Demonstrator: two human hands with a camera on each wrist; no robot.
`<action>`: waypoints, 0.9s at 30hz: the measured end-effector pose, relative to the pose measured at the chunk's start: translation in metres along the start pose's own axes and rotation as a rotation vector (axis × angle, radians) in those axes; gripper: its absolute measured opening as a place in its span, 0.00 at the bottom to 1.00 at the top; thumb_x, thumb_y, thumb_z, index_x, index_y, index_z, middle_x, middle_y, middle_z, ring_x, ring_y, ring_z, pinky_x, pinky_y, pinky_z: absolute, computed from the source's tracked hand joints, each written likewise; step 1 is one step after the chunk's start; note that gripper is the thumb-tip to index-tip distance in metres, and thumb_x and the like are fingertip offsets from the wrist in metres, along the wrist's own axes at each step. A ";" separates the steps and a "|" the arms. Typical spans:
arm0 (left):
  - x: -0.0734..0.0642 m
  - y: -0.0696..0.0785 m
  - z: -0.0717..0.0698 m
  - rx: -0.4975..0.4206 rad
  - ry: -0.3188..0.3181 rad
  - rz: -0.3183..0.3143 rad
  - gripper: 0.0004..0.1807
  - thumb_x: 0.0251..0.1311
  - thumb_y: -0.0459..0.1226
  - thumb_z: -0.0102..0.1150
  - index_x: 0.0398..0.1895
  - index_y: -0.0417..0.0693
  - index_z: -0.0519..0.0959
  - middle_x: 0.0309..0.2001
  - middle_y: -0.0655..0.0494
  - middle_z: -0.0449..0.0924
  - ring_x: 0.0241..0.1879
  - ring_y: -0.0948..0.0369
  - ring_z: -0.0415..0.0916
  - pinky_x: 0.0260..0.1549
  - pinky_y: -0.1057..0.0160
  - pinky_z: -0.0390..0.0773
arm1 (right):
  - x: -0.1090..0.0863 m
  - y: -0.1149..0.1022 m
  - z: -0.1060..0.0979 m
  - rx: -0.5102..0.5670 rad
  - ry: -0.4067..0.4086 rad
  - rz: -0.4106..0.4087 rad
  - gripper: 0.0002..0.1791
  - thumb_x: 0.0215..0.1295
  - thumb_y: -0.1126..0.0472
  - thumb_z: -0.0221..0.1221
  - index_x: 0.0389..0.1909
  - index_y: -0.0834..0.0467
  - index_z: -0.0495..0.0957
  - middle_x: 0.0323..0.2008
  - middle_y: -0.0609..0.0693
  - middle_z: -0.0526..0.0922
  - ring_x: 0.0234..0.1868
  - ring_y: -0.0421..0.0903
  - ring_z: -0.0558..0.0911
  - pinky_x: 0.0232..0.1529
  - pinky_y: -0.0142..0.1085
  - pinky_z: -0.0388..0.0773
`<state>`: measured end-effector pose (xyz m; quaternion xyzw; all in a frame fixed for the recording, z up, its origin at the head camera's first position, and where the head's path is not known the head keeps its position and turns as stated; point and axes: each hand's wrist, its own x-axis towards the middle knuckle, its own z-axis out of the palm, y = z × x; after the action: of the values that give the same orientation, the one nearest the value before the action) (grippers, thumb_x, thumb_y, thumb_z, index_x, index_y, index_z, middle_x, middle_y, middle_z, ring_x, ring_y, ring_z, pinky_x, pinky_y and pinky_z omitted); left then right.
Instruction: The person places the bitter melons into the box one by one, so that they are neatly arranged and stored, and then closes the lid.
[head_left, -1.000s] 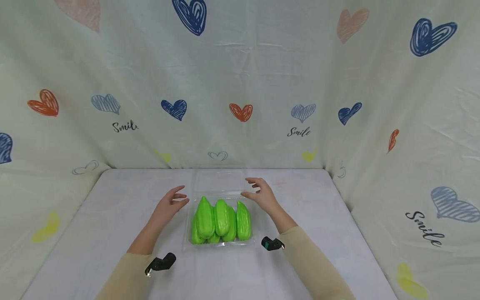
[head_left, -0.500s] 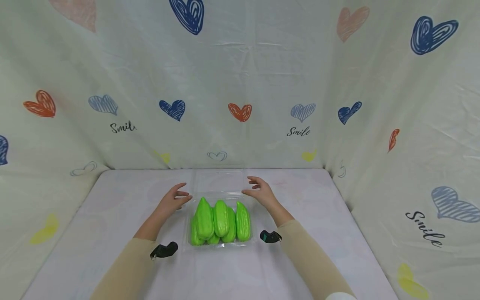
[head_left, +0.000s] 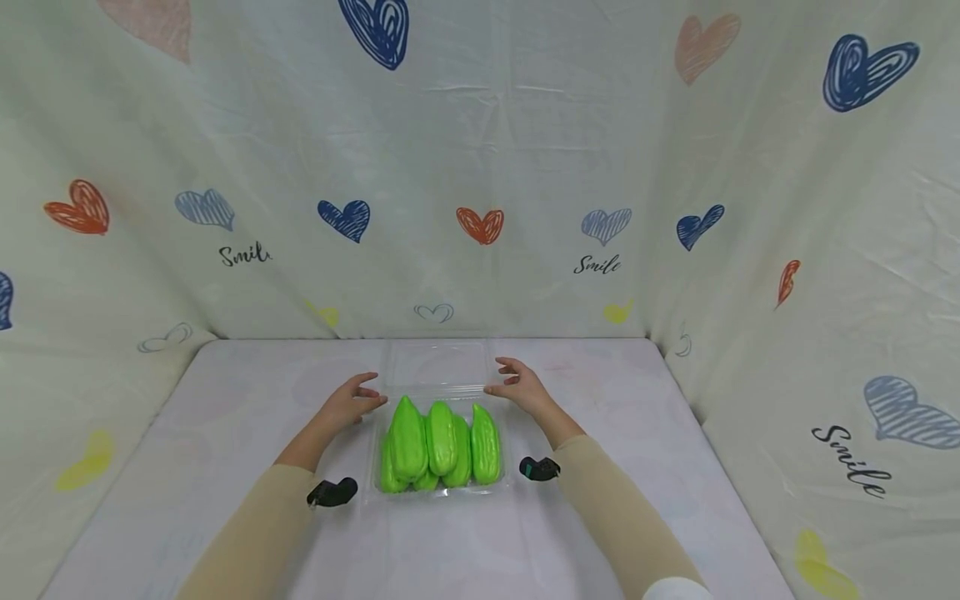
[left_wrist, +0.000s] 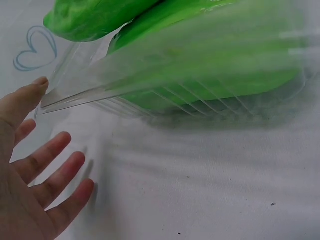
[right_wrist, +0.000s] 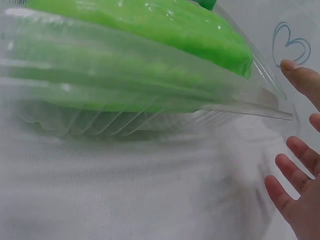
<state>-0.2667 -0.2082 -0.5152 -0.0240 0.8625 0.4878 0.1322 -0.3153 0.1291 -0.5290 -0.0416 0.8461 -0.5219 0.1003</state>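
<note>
A clear plastic clamshell box (head_left: 474, 490) stands on the table with its lid (head_left: 438, 364) folded back, away from the person. Several bright green, ridged, gourd-like fruits (head_left: 442, 437) fill its base, some on top of others. At the box's left back corner is my left hand (head_left: 347, 407), fingers spread and thumb tip close to the rim. My right hand (head_left: 527, 392) mirrors it at the right back corner, with fingers spread near the hinge side. Both wrist views show the corner between thumb and fingers, with no firm grip; whether skin touches plastic I cannot tell.
A pale cloth covers the table (head_left: 442, 550). Behind and at both sides hangs a white curtain (head_left: 420, 142) printed with hearts and the word Smile. A small black camera (head_left: 332, 492) is worn on the left wrist, another black camera (head_left: 539, 468) on the right.
My left hand has shifted slightly right, closer to the box, and its sleeve has moved forward. The right hand stays almost in place. Box and green fruits look unmoved.
</note>
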 end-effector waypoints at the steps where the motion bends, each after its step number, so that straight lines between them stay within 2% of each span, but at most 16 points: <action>1: 0.001 0.000 0.000 0.006 0.000 0.000 0.36 0.67 0.40 0.59 0.72 0.37 0.56 0.57 0.33 0.72 0.53 0.41 0.74 0.46 0.44 0.76 | 0.000 0.001 0.000 0.006 -0.004 0.002 0.40 0.56 0.57 0.71 0.69 0.57 0.66 0.60 0.58 0.73 0.57 0.57 0.73 0.55 0.53 0.72; 6: 0.004 -0.001 -0.001 0.033 0.000 -0.005 0.37 0.66 0.40 0.60 0.72 0.36 0.57 0.57 0.33 0.73 0.52 0.43 0.75 0.44 0.46 0.78 | 0.002 0.004 0.001 0.025 -0.016 0.026 0.41 0.55 0.59 0.71 0.70 0.58 0.64 0.59 0.59 0.74 0.58 0.58 0.73 0.58 0.53 0.71; 18: 0.006 0.006 -0.003 0.039 -0.059 -0.023 0.34 0.68 0.38 0.58 0.71 0.32 0.58 0.56 0.34 0.74 0.51 0.44 0.75 0.43 0.52 0.79 | 0.008 0.011 0.000 -0.041 -0.061 0.050 0.40 0.56 0.56 0.71 0.69 0.62 0.66 0.58 0.57 0.75 0.59 0.56 0.73 0.57 0.49 0.72; 21: 0.006 0.008 -0.002 0.028 -0.051 -0.036 0.34 0.67 0.38 0.59 0.71 0.33 0.58 0.56 0.35 0.74 0.51 0.45 0.76 0.42 0.53 0.79 | 0.008 0.011 0.001 -0.030 -0.064 0.048 0.40 0.56 0.57 0.71 0.69 0.61 0.66 0.59 0.57 0.75 0.59 0.55 0.73 0.56 0.48 0.73; 27: 0.004 0.007 -0.002 0.022 -0.032 0.002 0.34 0.66 0.36 0.60 0.69 0.31 0.59 0.54 0.34 0.75 0.47 0.46 0.78 0.39 0.54 0.79 | 0.006 0.009 0.002 -0.011 -0.054 0.055 0.40 0.57 0.58 0.70 0.70 0.59 0.65 0.60 0.56 0.74 0.60 0.55 0.73 0.57 0.48 0.73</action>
<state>-0.2724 -0.2064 -0.5097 -0.0140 0.8657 0.4786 0.1461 -0.3205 0.1300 -0.5386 -0.0329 0.8467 -0.5130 0.1374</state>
